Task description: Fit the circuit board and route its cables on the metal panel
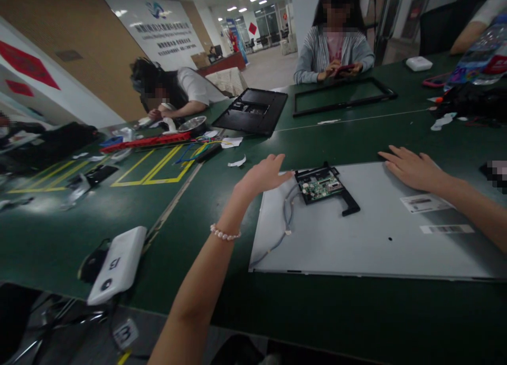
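A large flat grey display panel lies on the green table in front of me. On its upper left part sits a green circuit board in a black plastic bracket, with a grey cable running from it to the panel's lower left edge. My left hand, fingers stretched out, is at the panel's upper left corner, close beside the bracket. At the far edge, my right hand lies with its fingers spread on the panel. Two white labels are near my right forearm.
A black plastic back cover and an empty black frame lie farther back. Red and coloured wires are to the left, a white power bank at the near left edge. People sit across the table; a bottle stands right.
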### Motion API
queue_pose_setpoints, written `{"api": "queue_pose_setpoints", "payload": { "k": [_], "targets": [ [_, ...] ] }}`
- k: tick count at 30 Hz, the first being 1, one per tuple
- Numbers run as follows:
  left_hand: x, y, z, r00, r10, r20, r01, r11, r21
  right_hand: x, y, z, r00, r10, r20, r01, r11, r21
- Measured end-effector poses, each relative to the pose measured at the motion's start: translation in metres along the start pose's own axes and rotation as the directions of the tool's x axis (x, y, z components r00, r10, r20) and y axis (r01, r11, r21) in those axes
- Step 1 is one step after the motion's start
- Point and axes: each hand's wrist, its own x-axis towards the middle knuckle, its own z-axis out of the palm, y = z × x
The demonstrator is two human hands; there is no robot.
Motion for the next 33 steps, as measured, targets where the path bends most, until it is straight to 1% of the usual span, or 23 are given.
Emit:
{"api": "queue_pose_setpoints", "payload": {
  "k": [2, 3, 5, 8, 11, 15, 18, 21, 25, 33],
  "targets": [
    [0.001, 0.009, 0.005, 0.987, 0.157, 0.031, -0.153, 0.983, -0.104, 0.0, -0.002, -0.002, 1.0, -0.004, -0.005, 0.004, 1.0, 0.004],
    [0.001, 0.014, 0.009, 0.977, 0.201, 0.065, -0.191, 0.972, -0.134, 0.0, -0.003, -0.002, 1.0, -0.005, -0.008, 0.005, 1.0, 0.009],
    [0.002, 0.021, 0.016, 0.966, 0.225, 0.124, -0.205, 0.966, -0.157, 0.0, -0.004, -0.002, 1.0, 0.004, -0.018, -0.004, 1.0, 0.023],
    [0.001, 0.028, 0.022, 0.96, 0.231, 0.156, -0.2, 0.961, -0.192, 0.0, -0.004, 0.0, 0.999, 0.019, -0.029, -0.018, 0.999, 0.033],
    [0.002, 0.031, 0.024, 0.959, 0.249, 0.136, -0.213, 0.949, -0.233, 0.0, -0.005, 0.0, 0.999, 0.02, -0.037, -0.019, 0.999, 0.026],
    [0.006, 0.032, 0.026, 0.961, 0.273, 0.047, -0.254, 0.936, -0.242, -0.001, -0.005, -0.001, 0.998, 0.027, -0.057, -0.026, 1.0, 0.015],
    [0.008, 0.038, 0.027, 0.944, 0.33, 0.001, -0.318, 0.911, -0.263, -0.001, -0.004, -0.001, 0.997, 0.023, -0.076, -0.021, 1.0, 0.021],
    [0.008, 0.047, 0.027, 0.921, 0.388, -0.022, -0.376, 0.876, -0.301, -0.001, -0.002, 0.001, 0.997, 0.01, -0.082, -0.007, 1.0, 0.027],
    [0.004, 0.057, 0.026, 0.89, 0.456, -0.024, -0.434, 0.828, -0.354, -0.002, -0.002, 0.0, 0.995, 0.008, -0.104, -0.006, 1.0, 0.02],
    [0.0, 0.061, 0.024, 0.871, 0.492, 0.012, -0.452, 0.809, -0.375, -0.003, -0.004, -0.005, 0.997, 0.014, -0.078, -0.012, 1.0, 0.024]
  ]
}}
